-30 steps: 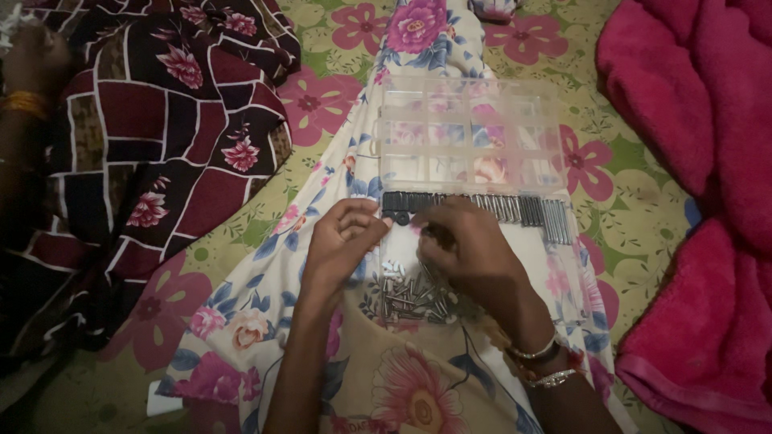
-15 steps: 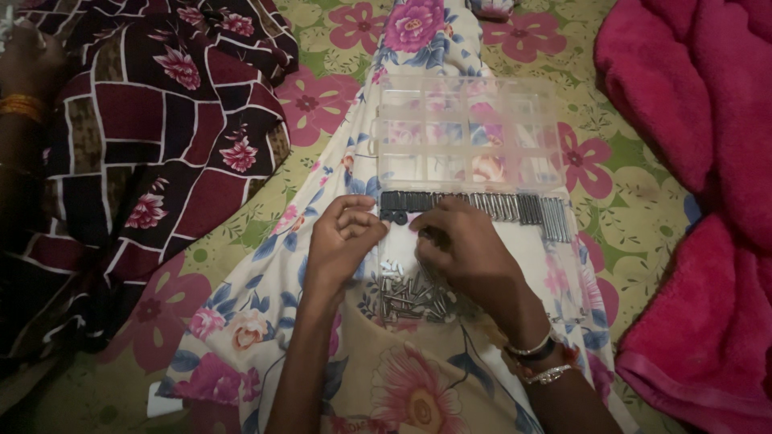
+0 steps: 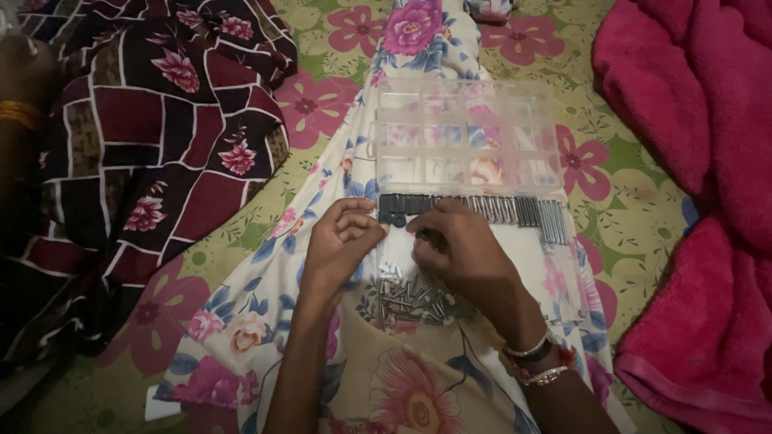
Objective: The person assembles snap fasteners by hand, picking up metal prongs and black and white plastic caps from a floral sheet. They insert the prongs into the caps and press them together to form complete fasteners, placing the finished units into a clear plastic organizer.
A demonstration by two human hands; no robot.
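Floral bedsheet (image 3: 322, 104) — dim | pink blanket (image 3: 708, 161) right | clear organiser box (image 3: 470, 133)

Clear glossy plastic organiser box (image 3: 469, 133); shiny metal pins (image 3: 408, 299); fuzzy pink blanket (image 3: 708, 161); matt floral cloth (image 3: 418, 378).

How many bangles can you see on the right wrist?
3: all on the right wrist, a pale one nearest the right hand, then a dark one, then a beaded one. The sleeve may hide more.

Dim, warm indoor light; left edge sunk in shadow; soft grain throughout; faint sheen on the clear plastic organiser box (image 3: 469, 133); mild overall blur.
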